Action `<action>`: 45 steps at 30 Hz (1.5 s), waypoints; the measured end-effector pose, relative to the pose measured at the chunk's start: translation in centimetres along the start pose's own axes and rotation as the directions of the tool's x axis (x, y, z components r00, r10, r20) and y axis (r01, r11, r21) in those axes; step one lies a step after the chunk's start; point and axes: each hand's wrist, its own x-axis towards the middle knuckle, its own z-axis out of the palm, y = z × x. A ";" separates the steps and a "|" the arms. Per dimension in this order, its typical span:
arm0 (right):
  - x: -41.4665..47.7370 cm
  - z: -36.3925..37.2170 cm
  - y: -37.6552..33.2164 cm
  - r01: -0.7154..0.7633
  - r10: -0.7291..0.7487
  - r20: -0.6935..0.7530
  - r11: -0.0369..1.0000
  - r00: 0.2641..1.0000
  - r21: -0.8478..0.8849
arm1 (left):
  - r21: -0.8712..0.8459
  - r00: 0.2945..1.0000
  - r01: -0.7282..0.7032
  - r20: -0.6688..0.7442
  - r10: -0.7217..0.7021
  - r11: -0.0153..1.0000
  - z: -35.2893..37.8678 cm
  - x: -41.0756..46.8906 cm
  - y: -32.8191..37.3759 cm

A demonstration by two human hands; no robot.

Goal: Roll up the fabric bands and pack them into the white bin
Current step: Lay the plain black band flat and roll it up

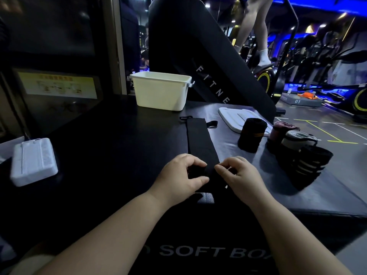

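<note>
Head view, 1 moment. My left hand (178, 173) and right hand (240, 175) meet at the near end of the black band (200, 141). Each hand pinches the cloth between thumb and curled fingers, where the first turn of a roll appears to sit, so neither hand is free. The band lies flat along the middle of the soft box top (119, 145) and runs from my fingers toward the far edge. At its far end 2 small loops (211, 124) stick out, just short of the white bin (160, 92). The bin stands upright at the far edge. Its inside is hidden from this angle, so I cannot tell whether it holds anything. A white lid (234, 116) lies flat toward the far right corner. Near the right edge sit 4 rolled bands (294, 139), well apart from the bin. A white block (33, 161) rests beyond the left edge.

Judgement on handling: the band looks light, limp and not fragile. Its woven face should cling to itself but may slide on the smooth top. I would hold the roll at both of its side edges and keep even tension so that the turns do not skew sideways. A finished roll is best taken around its girth so that it does not spring open. The loops may snag.
</note>
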 end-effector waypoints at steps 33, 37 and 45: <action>-0.2 -0.6 1.0 0.045 -0.044 0.111 0.999 0.993 -0.001 | 0.081 0.991 0.114 0.056 -0.119 0.990 -0.4 1.0 0.2; -0.1 -0.7 0.8 0.045 -0.049 0.120 0.999 0.992 0.030 | 0.082 0.981 0.161 0.092 -0.169 0.983 -0.4 1.1 0.4; -0.5 -0.6 0.8 -0.005 -0.030 0.142 0.971 0.989 0.239 | 0.118 0.978 0.190 0.058 -0.198 0.975 0.0 1.4 0.4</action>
